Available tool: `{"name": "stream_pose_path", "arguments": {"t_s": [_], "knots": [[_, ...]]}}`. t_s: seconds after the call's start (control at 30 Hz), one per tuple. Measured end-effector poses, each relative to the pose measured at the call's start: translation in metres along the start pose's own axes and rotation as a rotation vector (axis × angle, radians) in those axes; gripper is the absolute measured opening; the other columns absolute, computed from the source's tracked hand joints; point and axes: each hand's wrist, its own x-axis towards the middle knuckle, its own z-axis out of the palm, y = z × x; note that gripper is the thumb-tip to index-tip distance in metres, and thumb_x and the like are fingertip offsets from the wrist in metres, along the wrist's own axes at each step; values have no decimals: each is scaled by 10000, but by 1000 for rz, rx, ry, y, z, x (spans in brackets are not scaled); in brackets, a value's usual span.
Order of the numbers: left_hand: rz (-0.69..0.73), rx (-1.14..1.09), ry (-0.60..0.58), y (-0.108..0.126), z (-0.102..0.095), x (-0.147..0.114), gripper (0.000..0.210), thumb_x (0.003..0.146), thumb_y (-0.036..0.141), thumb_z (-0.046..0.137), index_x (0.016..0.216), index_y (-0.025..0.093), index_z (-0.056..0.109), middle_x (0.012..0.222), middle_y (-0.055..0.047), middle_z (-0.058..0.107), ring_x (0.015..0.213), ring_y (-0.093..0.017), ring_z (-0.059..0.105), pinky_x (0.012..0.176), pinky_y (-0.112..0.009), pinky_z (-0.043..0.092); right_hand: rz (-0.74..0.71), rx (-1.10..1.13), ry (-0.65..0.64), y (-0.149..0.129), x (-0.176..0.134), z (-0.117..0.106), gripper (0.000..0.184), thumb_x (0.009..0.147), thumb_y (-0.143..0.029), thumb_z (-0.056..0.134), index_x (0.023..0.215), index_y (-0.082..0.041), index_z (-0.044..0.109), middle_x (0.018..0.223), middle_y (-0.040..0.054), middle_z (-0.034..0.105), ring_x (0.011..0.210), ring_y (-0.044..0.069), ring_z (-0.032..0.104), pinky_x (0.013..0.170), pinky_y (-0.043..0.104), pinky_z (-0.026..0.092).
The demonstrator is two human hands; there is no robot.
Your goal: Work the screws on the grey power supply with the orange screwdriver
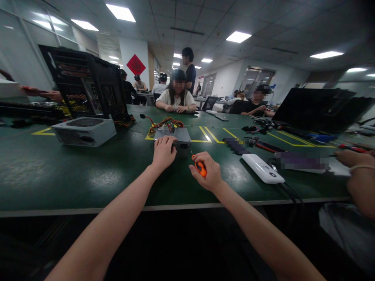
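Observation:
A small grey computer power supply unit [185,134] lies on the green table in front of me, with a bundle of coloured cables [166,123] behind it. My left hand [164,151] grips its near left part, fingers over the top and thumb by the front face. In my right hand [209,171] is a screwdriver [201,169] with an orange handle. Its thin shaft points up and left to the unit's front right corner; whether the tip touches a screw is too small to tell.
Left stand a larger grey power supply [84,132] and an open black computer case [88,86]. To the right lie a white power bank [263,168] with cables and a black panel [316,113]. A co-worker [176,95] sits opposite; another person's hand [356,160] reaches in at right.

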Motion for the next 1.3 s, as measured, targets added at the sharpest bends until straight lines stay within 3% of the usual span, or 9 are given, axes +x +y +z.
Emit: {"name": "stream_pose_path", "arguments": {"t_s": [0.2,0.4,0.57,0.73,0.93,1.1,1.23,1.3], "knots": [[10,4,7,0,0,0,323,771,145,468,1072,240,538,1118,-49,560,1058,-231,484,960,-384,324,-72,-102,-45,0,1,-4,107,769,-241,561,689,-211,498,816,32,569,715,137,568,625,278,460],[10,18,1,1,-1,0,321,770,145,470,1070,235,540,1118,-47,563,1058,-232,488,963,-381,324,-3,-6,-6,-1,1,-3,85,789,-242,543,845,-213,486,824,36,575,746,137,578,620,260,476],[16,12,16,0,1,0,332,768,141,473,1081,235,534,1115,-46,566,1061,-232,487,959,-381,326,-91,-118,-28,-2,2,-4,115,772,-228,576,684,-199,507,812,37,577,719,136,572,637,275,465],[17,17,24,0,2,0,317,766,147,487,1067,233,537,1111,-43,565,1052,-228,490,946,-377,335,-19,-45,61,-2,3,-3,94,782,-226,577,834,-190,508,829,50,566,764,139,578,617,248,479],[25,21,30,0,2,0,316,769,143,484,1068,233,534,1116,-42,564,1058,-227,487,953,-375,326,-125,-174,17,-2,4,-5,105,769,-220,600,705,-201,519,814,36,575,711,133,554,645,280,469],[21,19,23,0,1,0,315,771,141,481,1069,230,532,1121,-44,563,1066,-223,482,952,-373,330,23,-81,127,0,3,-2,133,790,-211,575,878,-197,476,815,34,553,733,128,564,610,246,486],[25,15,9,0,-1,-1,311,775,142,475,1070,225,528,1124,-46,561,1071,-222,479,958,-373,329,-21,-199,137,1,2,-3,102,781,-166,577,813,-209,491,837,28,556,737,116,569,623,229,483],[25,16,1,-1,-1,0,311,775,141,475,1069,223,529,1125,-50,560,1075,-224,475,960,-376,327,-45,-277,171,2,3,-4,157,768,-163,599,881,-214,503,882,43,560,775,132,569,639,242,490]]}}
